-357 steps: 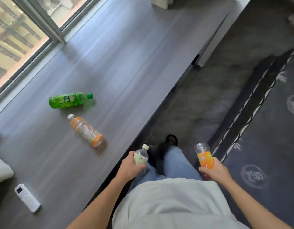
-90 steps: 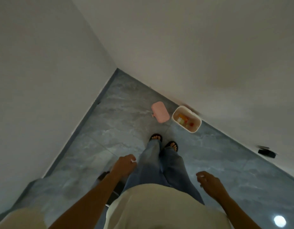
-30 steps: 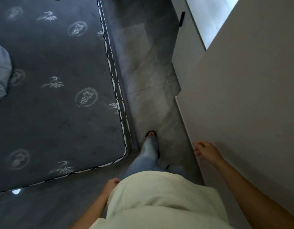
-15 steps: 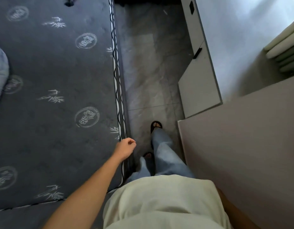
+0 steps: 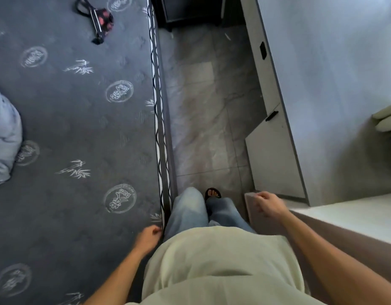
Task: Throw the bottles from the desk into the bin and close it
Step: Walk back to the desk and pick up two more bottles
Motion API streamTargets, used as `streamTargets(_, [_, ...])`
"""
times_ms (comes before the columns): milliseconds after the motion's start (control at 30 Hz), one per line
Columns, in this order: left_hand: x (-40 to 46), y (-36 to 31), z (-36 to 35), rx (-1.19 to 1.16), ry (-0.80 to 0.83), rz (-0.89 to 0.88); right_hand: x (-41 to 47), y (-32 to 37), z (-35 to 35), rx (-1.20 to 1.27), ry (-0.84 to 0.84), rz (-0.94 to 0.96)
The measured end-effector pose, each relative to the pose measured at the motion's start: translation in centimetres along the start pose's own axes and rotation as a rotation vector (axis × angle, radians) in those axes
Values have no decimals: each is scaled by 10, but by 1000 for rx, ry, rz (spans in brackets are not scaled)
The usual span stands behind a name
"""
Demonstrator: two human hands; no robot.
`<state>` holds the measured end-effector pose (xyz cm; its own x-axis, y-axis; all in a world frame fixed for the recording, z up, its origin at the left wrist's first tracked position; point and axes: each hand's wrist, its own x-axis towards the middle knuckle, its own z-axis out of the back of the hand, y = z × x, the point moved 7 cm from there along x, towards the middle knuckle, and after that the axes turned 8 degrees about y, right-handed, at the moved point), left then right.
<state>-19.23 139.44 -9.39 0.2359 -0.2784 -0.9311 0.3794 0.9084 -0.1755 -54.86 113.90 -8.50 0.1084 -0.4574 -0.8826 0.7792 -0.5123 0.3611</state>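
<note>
Bottles and bin aren't anywhere in this shot. Going left to right: mattress (image 5: 69,128), left hand (image 5: 147,237) loosely curled and empty at its edge, strip of floor (image 5: 203,106), right hand (image 5: 268,205) loosely curled, empty, by a ledge corner (image 5: 250,198). Can't tell which hand's nearer the bottles.
</note>
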Motion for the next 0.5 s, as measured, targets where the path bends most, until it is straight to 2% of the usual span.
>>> streamTargets(100, [7,10,21,-26,16,59,37,76,23,85,-12,83])
streamTargets(267, [35,-13,70,-43,85,71,91,168,45,68,-9,141])
streamTargets(500, [101,-122,187,21,70,7,132,196,53,-52,-13,36])
